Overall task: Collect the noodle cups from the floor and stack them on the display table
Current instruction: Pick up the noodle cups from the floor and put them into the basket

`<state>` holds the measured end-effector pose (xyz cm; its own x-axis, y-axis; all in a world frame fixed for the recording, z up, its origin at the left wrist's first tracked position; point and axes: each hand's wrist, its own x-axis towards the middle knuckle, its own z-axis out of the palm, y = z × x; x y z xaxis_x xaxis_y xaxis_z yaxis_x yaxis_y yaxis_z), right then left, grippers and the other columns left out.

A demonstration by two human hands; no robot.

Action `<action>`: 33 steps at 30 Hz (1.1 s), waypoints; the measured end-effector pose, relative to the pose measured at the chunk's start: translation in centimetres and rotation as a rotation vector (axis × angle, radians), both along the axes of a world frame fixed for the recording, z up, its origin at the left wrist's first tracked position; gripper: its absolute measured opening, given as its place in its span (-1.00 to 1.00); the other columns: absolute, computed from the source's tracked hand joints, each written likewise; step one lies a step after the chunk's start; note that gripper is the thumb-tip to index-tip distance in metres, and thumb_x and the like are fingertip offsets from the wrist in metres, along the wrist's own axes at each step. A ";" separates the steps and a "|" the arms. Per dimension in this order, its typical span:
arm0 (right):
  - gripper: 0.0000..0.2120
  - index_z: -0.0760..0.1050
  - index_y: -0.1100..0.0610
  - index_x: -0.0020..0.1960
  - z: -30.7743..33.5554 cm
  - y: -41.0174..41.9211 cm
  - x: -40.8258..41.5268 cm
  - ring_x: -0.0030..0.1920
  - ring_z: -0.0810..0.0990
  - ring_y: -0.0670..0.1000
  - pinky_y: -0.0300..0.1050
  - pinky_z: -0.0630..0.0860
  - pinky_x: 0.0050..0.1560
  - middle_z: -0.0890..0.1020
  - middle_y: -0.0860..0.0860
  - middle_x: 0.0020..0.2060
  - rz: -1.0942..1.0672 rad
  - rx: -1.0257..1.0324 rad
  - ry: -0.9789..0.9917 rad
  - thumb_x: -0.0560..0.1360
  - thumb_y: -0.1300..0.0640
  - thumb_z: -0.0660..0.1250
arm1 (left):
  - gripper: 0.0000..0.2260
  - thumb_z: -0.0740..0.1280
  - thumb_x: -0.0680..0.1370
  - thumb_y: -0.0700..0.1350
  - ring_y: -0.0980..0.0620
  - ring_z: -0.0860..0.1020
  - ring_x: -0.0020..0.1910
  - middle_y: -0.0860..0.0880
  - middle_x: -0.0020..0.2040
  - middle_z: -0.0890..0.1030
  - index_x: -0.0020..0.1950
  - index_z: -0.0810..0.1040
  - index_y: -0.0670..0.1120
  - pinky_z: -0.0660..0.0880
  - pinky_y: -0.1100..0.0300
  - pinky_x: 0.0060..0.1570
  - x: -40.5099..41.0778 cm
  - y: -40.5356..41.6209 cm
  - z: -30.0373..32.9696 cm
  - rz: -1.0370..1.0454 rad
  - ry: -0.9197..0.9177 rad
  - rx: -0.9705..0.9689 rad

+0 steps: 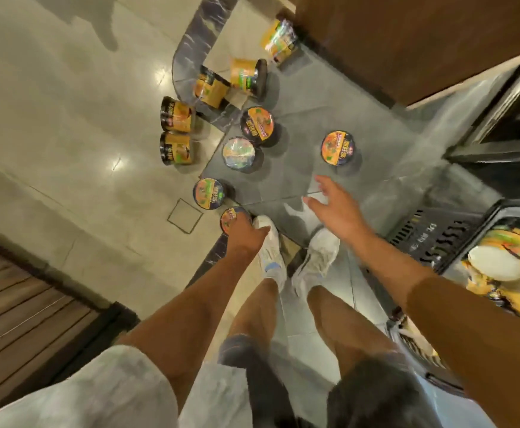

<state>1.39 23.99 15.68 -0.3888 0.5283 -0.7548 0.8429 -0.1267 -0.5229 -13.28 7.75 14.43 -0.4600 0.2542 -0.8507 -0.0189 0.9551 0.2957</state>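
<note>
Seen from above, a person stands on a tiled floor (pixel 67 125) strewn with noodle cups. At the left of the group, two cups (pixel 177 115) lie on their sides, one just beside the other, long axes level with the floor and black rims pointing left. Farther off, three more tipped cups (pixel 246 76) lie near a wooden panel (pixel 407 41). In the middle, upright cups (pixel 257 123) show their round printed lids to the camera.

The left hand (pixel 241 231) reaches straight down, fingers curled over the lid of the nearest upright cup (pixel 229 216), which stands touching the toe of a white shoe (pixel 269 245). The right hand (pixel 334 205) hovers above the floor, fingers spread and holding nothing, near a lone upright cup (pixel 337 147). At the right edge, a black basket (pixel 422 239) holds more noodle packaging.
</note>
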 end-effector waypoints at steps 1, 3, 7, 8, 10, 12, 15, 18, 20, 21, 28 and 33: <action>-0.40 0.35 0.01 0.57 -1.5 0.5 -1.6 0.43 0.49 0.10 -0.09 0.40 0.32 0.51 0.09 0.44 0.009 -0.008 0.007 0.59 -0.06 0.43 | -0.53 0.54 0.51 -0.16 -0.26 0.57 0.27 -0.26 0.28 0.59 0.33 0.48 -0.28 0.46 0.03 0.15 -0.6 0.3 -1.1 0.049 -0.009 0.007; -0.36 0.32 0.02 0.59 -4.8 1.7 -4.7 0.44 0.48 0.10 -0.06 0.43 0.35 0.49 0.12 0.45 -0.005 -0.055 0.027 0.58 0.00 0.47 | -0.53 0.54 0.50 -0.21 -0.25 0.58 0.26 -0.24 0.26 0.62 0.35 0.48 -0.23 0.50 0.00 0.21 -1.9 1.0 -3.6 0.139 -0.011 0.038; -0.19 0.18 0.01 0.64 -12.3 4.5 -10.2 0.50 0.40 0.08 -0.12 0.42 0.29 0.41 0.14 0.50 -0.048 -0.107 0.055 0.53 0.09 0.54 | -0.54 0.48 0.50 -0.24 -0.16 0.61 0.27 -0.14 0.29 0.64 0.39 0.50 -0.15 0.58 -0.02 0.21 -4.9 2.7 -10.0 0.302 0.015 0.107; -0.14 0.15 0.01 0.65 -14.3 5.3 -11.3 0.51 0.38 0.09 -0.08 0.45 0.33 0.38 0.15 0.52 -0.051 -0.110 0.065 0.51 0.13 0.56 | -0.53 0.49 0.50 -0.27 -0.15 0.60 0.28 -0.15 0.29 0.63 0.38 0.50 -0.17 0.58 0.02 0.18 -5.7 3.0 -11.7 0.342 0.020 0.121; -0.05 0.08 0.04 0.67 -18.4 7.0 -13.1 0.54 0.34 0.11 0.02 0.44 0.44 0.33 0.16 0.55 -0.052 -0.089 0.060 0.47 0.19 0.58 | -0.42 0.51 0.47 -0.33 -0.18 0.54 0.37 -0.19 0.37 0.57 0.45 0.42 -0.21 0.54 -0.03 0.33 -7.0 3.7 -15.6 0.391 0.020 0.131; 0.04 0.02 0.07 0.69 -22.4 8.4 -14.9 0.58 0.30 0.11 0.01 0.37 0.50 0.28 0.16 0.60 -0.017 -0.081 0.043 0.43 0.25 0.61 | -0.28 0.53 0.46 -0.30 -0.23 0.42 0.48 -0.24 0.48 0.44 0.56 0.29 -0.22 0.43 -0.12 0.46 -8.3 4.2 -19.1 0.373 0.057 0.066; 0.12 -0.02 0.11 0.69 -27.3 9.7 -16.7 0.56 0.33 0.10 -0.03 0.35 0.52 0.30 0.13 0.60 0.125 -0.057 0.051 0.38 0.31 0.63 | -0.19 0.55 0.44 -0.23 -0.23 0.35 0.52 -0.23 0.53 0.34 0.61 0.22 -0.15 0.37 -0.11 0.51 -9.3 5.0 -23.8 0.464 0.110 0.037; 0.14 -0.04 0.18 0.68 -30.8 10.2 -17.3 0.58 0.30 0.09 -0.02 0.30 0.56 0.30 0.11 0.59 0.236 -0.024 0.105 0.34 0.33 0.63 | -0.17 0.57 0.31 -0.36 -0.16 0.48 0.41 -0.15 0.41 0.47 0.53 0.32 -0.13 0.53 -0.05 0.37 -9.4 5.8 -27.3 0.577 0.129 0.127; 0.15 -0.04 0.21 0.67 -32.5 10.4 -17.6 0.56 0.29 0.05 -0.21 0.29 0.52 0.31 0.10 0.58 0.227 -0.009 0.159 0.33 0.33 0.64 | -0.11 0.52 0.26 -0.45 -0.14 0.52 0.36 -0.13 0.37 0.51 0.54 0.31 -0.12 0.60 -0.06 0.29 -9.4 6.1 -29.2 0.660 0.114 0.186; 0.15 -0.04 0.23 0.67 -33.1 10.4 -17.6 0.54 0.30 0.02 -0.34 0.29 0.46 0.32 0.10 0.56 0.210 -0.009 0.202 0.32 0.34 0.65 | -0.08 0.50 0.26 -0.48 -0.13 0.53 0.35 -0.13 0.37 0.50 0.56 0.29 -0.10 0.61 -0.09 0.27 -9.4 6.2 -29.8 0.692 0.101 0.210; 0.01 0.22 0.06 0.56 -34.4 10.3 -19.1 0.40 0.50 -0.07 -0.08 0.49 0.44 0.55 -0.06 0.38 0.004 -0.050 0.272 0.28 0.08 0.71 | -0.11 0.61 0.32 -0.42 -0.04 0.52 0.37 -0.10 0.41 0.50 0.55 0.26 -0.13 0.54 0.12 0.36 -10.0 6.7 -30.9 0.755 0.100 0.434; 0.00 0.31 -0.03 0.46 -33.8 10.8 -20.6 0.33 0.57 -0.12 -0.02 0.51 0.43 0.61 -0.16 0.30 -0.134 -0.066 0.246 0.15 -0.15 0.71 | -0.15 0.67 0.39 -0.17 0.01 0.51 0.39 -0.04 0.43 0.50 0.55 0.26 -0.09 0.49 0.12 0.41 -11.4 7.3 -30.0 0.784 0.028 0.458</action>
